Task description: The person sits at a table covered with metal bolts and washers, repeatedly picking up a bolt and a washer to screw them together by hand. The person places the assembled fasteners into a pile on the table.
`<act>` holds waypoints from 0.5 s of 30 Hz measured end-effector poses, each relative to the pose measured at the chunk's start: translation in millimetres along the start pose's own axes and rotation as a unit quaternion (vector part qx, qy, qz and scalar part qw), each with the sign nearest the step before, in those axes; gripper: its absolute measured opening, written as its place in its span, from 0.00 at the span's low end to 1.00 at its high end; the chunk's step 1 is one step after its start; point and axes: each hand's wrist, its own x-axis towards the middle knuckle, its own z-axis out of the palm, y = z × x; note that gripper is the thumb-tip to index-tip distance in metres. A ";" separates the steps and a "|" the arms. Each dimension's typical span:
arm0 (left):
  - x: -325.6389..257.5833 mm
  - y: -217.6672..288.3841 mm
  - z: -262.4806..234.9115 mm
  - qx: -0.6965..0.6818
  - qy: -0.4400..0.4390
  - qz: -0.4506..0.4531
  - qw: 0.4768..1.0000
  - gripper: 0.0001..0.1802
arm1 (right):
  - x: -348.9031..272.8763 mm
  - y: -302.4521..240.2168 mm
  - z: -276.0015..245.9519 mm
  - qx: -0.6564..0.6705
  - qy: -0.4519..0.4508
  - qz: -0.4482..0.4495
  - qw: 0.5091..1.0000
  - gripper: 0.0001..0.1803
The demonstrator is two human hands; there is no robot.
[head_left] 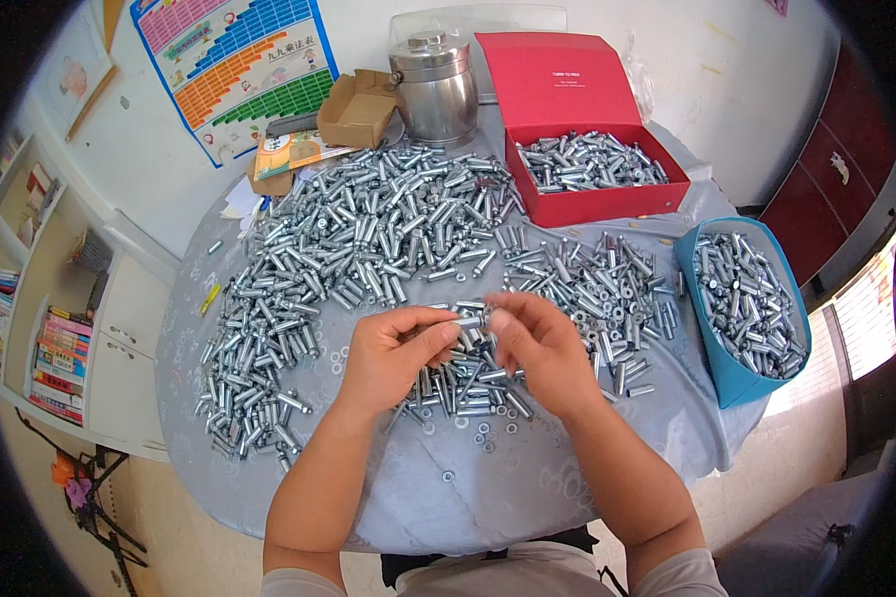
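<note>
Between my two hands, over the front of the table, is a silver expansion bolt [469, 322]. My left hand [400, 350] pinches its sleeve end between thumb and fingers. At the bolt's other end, my right hand [540, 348] has its fingers closed together; whether a small nut or washer is in them I cannot make out. Beneath and around both hands lie loose bolts [478, 393]. A large heap of bolts [368, 224] spreads behind and to the left. Washers and nuts [607, 316] are mixed with bolts on the right.
An open red box [567, 210] full of bolts stands at the back right. A teal fabric bin [727, 383], also filled, is at the right edge. Behind the heap are a steel pot [434, 95] and a cardboard box [353, 114]. A grey cloth [408, 507] covers the round table.
</note>
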 end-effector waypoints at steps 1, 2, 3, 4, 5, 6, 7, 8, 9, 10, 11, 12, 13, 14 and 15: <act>-0.1 0.3 -0.3 -0.003 -0.002 0.003 1.000 0.10 | 1.8 -0.2 -2.3 -0.009 -0.011 0.046 0.999 0.19; -0.3 0.6 -0.6 -0.007 -0.004 0.007 1.000 0.10 | 2.5 -0.5 -2.5 -0.018 -0.023 0.091 0.995 0.18; 0.4 1.0 -1.8 -0.014 -0.006 0.006 1.000 0.10 | 2.5 0.2 2.0 0.001 0.005 0.040 0.999 0.16; 1.1 1.1 -3.1 -0.021 -0.009 0.006 1.000 0.10 | 1.8 0.5 9.8 0.019 0.033 -0.012 0.999 0.15; 1.7 1.6 -4.4 -0.028 -0.011 0.005 1.000 0.11 | 1.5 0.1 14.6 0.038 0.062 -0.063 0.995 0.13; 1.4 2.0 -3.7 -0.024 -0.009 0.005 1.000 0.10 | 2.0 -1.9 12.6 0.041 0.052 -0.016 0.998 0.13; 1.0 3.2 -2.8 -0.019 -0.008 0.005 1.000 0.10 | 3.4 -4.5 9.1 0.045 0.042 0.031 0.998 0.12; 0.8 3.7 -2.1 -0.015 -0.006 0.004 1.000 0.10 | 4.3 -5.7 7.0 0.049 0.031 0.078 0.995 0.11; 0.7 3.3 -1.6 -0.018 -0.007 0.005 1.000 0.10 | 3.7 -4.1 6.7 0.053 0.025 0.056 0.997 0.11; 0.7 2.5 -1.2 -0.022 -0.007 0.006 1.000 0.09 | 3.2 -0.8 6.7 0.057 0.019 0.035 0.998 0.10; 0.6 2.2 -0.7 -0.025 -0.007 0.007 1.000 0.09 | 2.8 0.8 6.8 0.060 0.013 0.013 0.998 0.10; 0.6 2.3 -0.9 -0.018 -0.003 0.003 1.000 0.09 | 2.7 -0.5 9.0 0.069 0.027 0.011 0.997 0.10; 0.5 2.7 -1.0 -0.010 0.001 -0.002 1.000 0.09 | 2.5 -3.2 12.4 0.077 0.040 0.008 0.996 0.10; 0.5 2.8 -1.1 -0.002 0.006 -0.007 1.000 0.09 | 2.4 -4.5 14.2 0.085 0.054 0.005 0.995 0.10; 0.6 2.8 -0.8 -0.001 0.002 -0.004 1.000 0.09 | 2.7 -2.4 11.3 0.079 0.035 0.025 0.996 0.10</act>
